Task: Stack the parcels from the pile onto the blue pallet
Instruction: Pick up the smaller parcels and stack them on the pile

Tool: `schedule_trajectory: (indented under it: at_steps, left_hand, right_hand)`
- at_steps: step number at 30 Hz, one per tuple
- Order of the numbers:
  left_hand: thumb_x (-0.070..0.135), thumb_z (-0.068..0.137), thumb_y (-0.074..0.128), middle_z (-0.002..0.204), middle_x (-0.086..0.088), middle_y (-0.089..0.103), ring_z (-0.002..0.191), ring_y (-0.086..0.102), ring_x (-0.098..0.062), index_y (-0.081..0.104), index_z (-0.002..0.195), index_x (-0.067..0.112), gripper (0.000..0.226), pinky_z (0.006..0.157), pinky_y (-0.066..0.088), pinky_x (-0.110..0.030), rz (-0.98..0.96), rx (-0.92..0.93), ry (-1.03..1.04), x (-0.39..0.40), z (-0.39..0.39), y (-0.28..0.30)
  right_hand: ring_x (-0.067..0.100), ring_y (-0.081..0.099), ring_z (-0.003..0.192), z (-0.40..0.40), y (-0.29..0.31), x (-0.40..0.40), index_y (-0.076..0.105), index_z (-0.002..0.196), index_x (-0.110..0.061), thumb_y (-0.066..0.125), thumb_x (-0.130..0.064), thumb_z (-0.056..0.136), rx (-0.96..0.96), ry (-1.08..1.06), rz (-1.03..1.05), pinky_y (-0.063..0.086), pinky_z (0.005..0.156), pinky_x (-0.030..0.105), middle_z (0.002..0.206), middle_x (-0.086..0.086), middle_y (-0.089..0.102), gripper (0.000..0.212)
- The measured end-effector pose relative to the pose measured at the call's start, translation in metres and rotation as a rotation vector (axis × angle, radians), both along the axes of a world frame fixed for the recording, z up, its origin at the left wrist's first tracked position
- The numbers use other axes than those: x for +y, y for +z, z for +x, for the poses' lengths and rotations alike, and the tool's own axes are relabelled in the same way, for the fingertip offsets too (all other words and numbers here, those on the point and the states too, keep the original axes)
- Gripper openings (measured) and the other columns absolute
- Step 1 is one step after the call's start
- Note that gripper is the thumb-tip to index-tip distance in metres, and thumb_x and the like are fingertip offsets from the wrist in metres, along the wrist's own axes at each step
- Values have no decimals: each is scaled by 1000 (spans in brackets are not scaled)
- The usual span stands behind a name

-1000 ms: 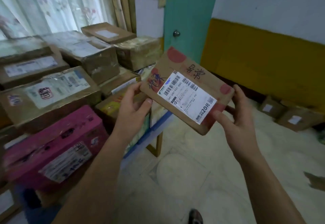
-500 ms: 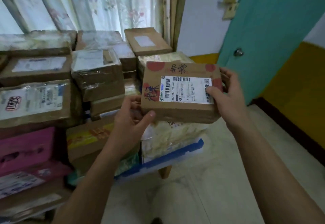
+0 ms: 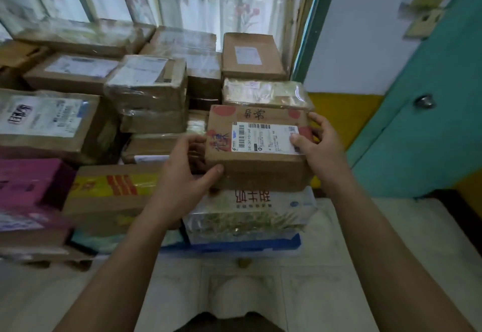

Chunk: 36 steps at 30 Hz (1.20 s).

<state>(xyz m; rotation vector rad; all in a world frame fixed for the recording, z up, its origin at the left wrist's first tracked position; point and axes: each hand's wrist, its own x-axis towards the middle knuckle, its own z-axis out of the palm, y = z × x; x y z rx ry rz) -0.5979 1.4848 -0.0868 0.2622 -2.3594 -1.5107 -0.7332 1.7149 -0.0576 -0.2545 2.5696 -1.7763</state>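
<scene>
A small brown cardboard parcel with a white shipping label, red dots and handwriting is held flat between both hands. My left hand grips its left side, thumb on the front lower edge. My right hand grips its right side, thumb on the label. The parcel sits just over a white printed box at the stack's front right corner; whether it touches that box I cannot tell. The blue pallet shows as a blue edge under the stack.
Several stacked parcels fill the pallet: taped brown boxes behind and left, a yellow-and-red printed box, a pink box. A curtained window lies behind. A teal door stands right. Pale tiled floor lies in front.
The view swung left onto the stack. The parcel went from tilted in the air to level, and moved down to the front right corner over the white printed box.
</scene>
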Motion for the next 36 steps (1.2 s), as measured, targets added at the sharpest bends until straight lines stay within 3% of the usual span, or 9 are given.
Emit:
schedule_trajectory:
  at_steps: [5,9,12,15,20,23,27,31,36]
  left_hand:
    - [35,82,72,137,7,51,120,58,-8,44,138,38,63,96,58,-39,-159,-26,73,11,5,8]
    - [39,87,68,143,9,42,125,49,-8,40,144,38,63,101,48,-33,-361,-68,179,11,13,18]
    - [39,92,64,142,1,46,129,47,-14,44,146,28,58,106,45,-39,-449,-44,325,-3,31,26]
    - [39,96,60,140,-1,49,129,47,-17,46,145,23,53,108,43,-41,-508,-31,471,-25,67,30]
    - [41,93,55,140,-4,51,129,46,-24,47,143,19,55,106,39,-41,-568,-76,777,-93,180,29]
    - [35,97,59,143,3,47,134,40,-18,45,146,20,53,106,32,-31,-554,-114,925,-144,261,25]
    - [31,98,62,155,-2,39,143,36,-19,39,151,23,58,117,32,-39,-492,-222,1079,-209,364,21]
    - [34,100,58,156,0,39,143,36,-16,37,152,23,58,113,31,-34,-495,-277,1166,-263,436,22]
    - [36,102,56,158,1,37,144,35,-15,36,154,22,58,115,30,-34,-456,-288,1192,-329,485,25]
  right_hand:
    - [9,61,110,-10,5,15,46,145,-25,77,-29,91,52,158,141,51,67,11,130,-8,53,62]
    - [10,51,116,-15,23,14,45,147,-23,77,-30,91,354,182,377,46,81,3,140,-1,50,65]
    - [25,50,133,-9,33,-9,47,145,-22,70,-39,93,526,292,390,48,108,46,146,7,52,60]
    - [26,39,144,17,40,-52,44,149,-24,67,-40,94,564,440,379,35,117,52,155,6,46,61]
    - [26,28,152,104,35,-165,39,151,-28,62,-43,97,558,812,297,31,119,58,161,2,35,61]
    - [27,28,151,161,31,-240,38,153,-23,59,-44,98,568,947,267,32,119,58,160,4,35,63]
    - [20,31,148,237,24,-332,38,153,-24,62,-36,98,559,1031,189,30,121,48,157,1,38,61]
    - [10,41,134,300,8,-411,45,146,-23,65,-28,98,510,1085,82,35,112,33,146,-2,48,53]
    - [21,47,137,347,3,-500,46,147,-23,57,-45,92,461,1161,70,43,112,48,146,2,50,61]
